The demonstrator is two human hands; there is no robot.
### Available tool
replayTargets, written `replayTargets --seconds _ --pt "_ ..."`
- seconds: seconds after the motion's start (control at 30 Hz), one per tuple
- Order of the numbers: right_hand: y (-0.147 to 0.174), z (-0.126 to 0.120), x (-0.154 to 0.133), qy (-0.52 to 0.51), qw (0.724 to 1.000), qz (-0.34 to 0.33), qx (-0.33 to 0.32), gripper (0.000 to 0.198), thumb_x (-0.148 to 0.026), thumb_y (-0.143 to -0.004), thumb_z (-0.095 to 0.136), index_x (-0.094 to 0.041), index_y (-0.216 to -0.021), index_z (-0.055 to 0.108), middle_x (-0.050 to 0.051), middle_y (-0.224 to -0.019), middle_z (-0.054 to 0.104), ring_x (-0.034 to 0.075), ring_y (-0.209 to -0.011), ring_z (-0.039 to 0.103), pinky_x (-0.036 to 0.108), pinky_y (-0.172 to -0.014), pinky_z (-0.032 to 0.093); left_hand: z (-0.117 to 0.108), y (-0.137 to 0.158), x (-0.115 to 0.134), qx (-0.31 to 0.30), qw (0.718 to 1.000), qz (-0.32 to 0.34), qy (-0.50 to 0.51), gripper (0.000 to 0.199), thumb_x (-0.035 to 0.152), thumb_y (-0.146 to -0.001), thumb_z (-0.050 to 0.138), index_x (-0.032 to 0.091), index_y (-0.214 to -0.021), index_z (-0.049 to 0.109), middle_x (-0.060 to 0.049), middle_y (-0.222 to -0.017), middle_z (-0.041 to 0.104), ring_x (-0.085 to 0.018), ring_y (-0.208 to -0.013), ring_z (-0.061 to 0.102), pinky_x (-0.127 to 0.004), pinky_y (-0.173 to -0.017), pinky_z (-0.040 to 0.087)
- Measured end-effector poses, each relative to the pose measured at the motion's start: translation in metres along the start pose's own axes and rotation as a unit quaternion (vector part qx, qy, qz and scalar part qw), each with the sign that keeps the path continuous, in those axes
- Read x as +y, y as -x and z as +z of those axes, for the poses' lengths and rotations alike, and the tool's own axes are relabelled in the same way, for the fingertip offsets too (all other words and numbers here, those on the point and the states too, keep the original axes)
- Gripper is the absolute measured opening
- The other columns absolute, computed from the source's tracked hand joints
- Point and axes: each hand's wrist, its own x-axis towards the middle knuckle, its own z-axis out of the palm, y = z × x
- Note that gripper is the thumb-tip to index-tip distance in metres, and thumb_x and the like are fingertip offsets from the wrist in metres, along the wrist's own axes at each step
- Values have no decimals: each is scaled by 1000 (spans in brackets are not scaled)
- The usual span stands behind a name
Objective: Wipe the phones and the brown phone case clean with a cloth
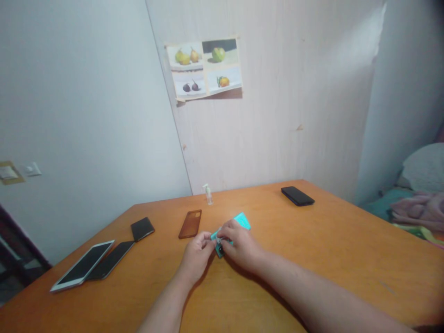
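Lower centre of frame: left hand [197, 254] pinches the teal phone [242, 220]; right hand [242, 243] overlies it (grip: cannot tell). Judged light, stiff, slippery, breakable; hold by long edges.

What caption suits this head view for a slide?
Left hand and right hand on a teal phone-like object, a brown phone case lying nearby.

A smooth orange-brown wooden table [270, 282] carries several things. A translucent brown plastic phone case [190, 225] lies flat on it. Beyond the case, slightly right, stands a small clear bottle with a pale pump top [208, 196]. Left of the case lies a squarish flat black item [142, 229]; farther left and nearer, a white-framed dark-screened tablet [85, 266] beside a long black slab [111, 260]. Well right of the case lies a thick black rectangular item [297, 196].
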Motion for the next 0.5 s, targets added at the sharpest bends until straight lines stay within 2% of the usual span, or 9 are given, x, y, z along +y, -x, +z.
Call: replayTargets --seconds 0.07,0.1,0.2,0.27,0.33,0.43,0.5 --pt "-1 -2 -3 6 1000 -19 -23 19 -15 -86 57 -23 -93 72 5 -101 62 17 -96 58 28 -84 47 -1 0 -1 1 1000 -1 -5 29 44 -81 67 16 -90 62 -1 -78 68 -16 -73 62 -25 -69 46" --pt "-2 -6 0 17 1000 -9 -20 19 -15 -87 56 -23 -92 73 6 -101 62 17 -96 58 28 -85 47 -1 0 -1 5 1000 -3 -7 30 44 -80 67 16 -89 62 0 -76 68 -16 -72 62 -25 -68 45" --pt "-8 -18 17 61 996 63 22 19 -13 -86 56 -20 -89 73 7 -101 63 18 -95 59 29 -87 46 1 1 2 17 1000 -15 -10 30 45 -79 67 17 -88 61 1 -71 66 -15 -67 60 -24 -65 44" --pt "-10 -23 23 80 992 86 37 19 -12 -86 55 -20 -88 72 8 -101 64 18 -96 59 30 -88 46 1 1 2 16 1000 -18 -6 30 44 -79 67 17 -89 60 1 -71 66 -15 -67 60 -24 -65 45" --pt "-8 -23 18 82 995 55 20 20 -13 -87 53 -20 -89 72 8 -102 65 19 -97 59 30 -89 46 1 0 1 10 1000 -16 1 29 43 -80 67 17 -90 60 1 -73 67 -15 -68 61 -24 -66 46" --pt "-1 -17 -5 82 994 -47 -47 22 -19 -92 49 -20 -99 71 8 -112 67 20 -102 59 32 -93 44 -2 -2 -4 -3 1000 -3 11 27 42 -82 66 16 -90 60 0 -76 66 -15 -70 61 -25 -67 46" --pt "2 -14 -16 100 988 -87 -82 25 -23 -94 48 -21 -107 69 8 -121 66 22 -107 58 36 -96 42 -3 -2 -6 -7 1000 2 14 27 41 -82 66 16 -90 60 0 -76 65 -14 -71 60 -24 -66 45"
